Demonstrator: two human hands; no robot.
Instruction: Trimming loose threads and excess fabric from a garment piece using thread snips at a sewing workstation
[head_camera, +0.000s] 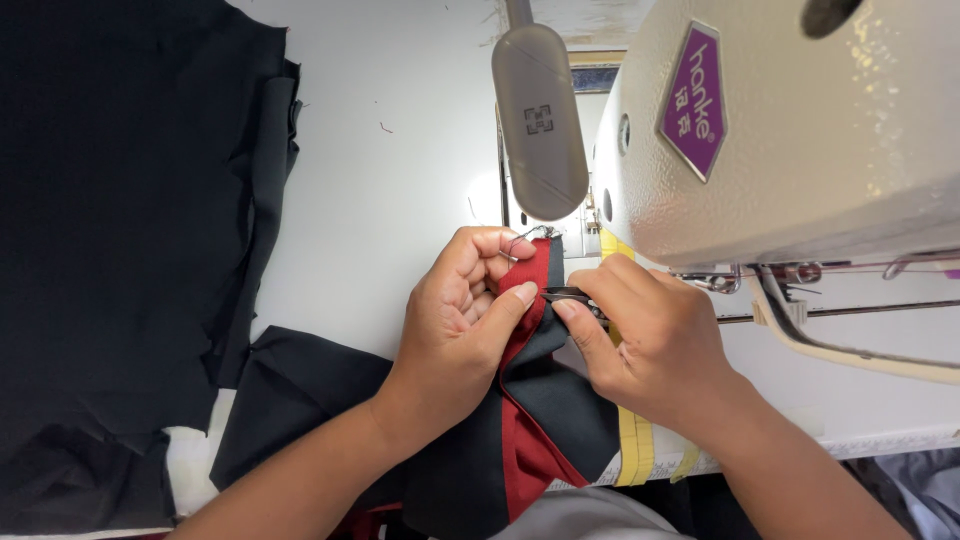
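My left hand (462, 310) pinches a red fabric strip (527, 400) joined to black cloth (300, 390), holding it near the sewing machine's needle area. My right hand (650, 340) grips a small dark metal tool (565, 294), likely snips or tweezers, with its tip touching the red strip between my two thumbs. Both hands sit close together at the front of the cream sewing machine (800, 130). The needle itself is hidden behind the fingers and the lamp.
A grey oval lamp head (538, 120) hangs above the needle area. A large pile of black fabric (120, 230) covers the left of the white table (400, 150). A yellow measuring tape (634, 445) lies along the table's front edge.
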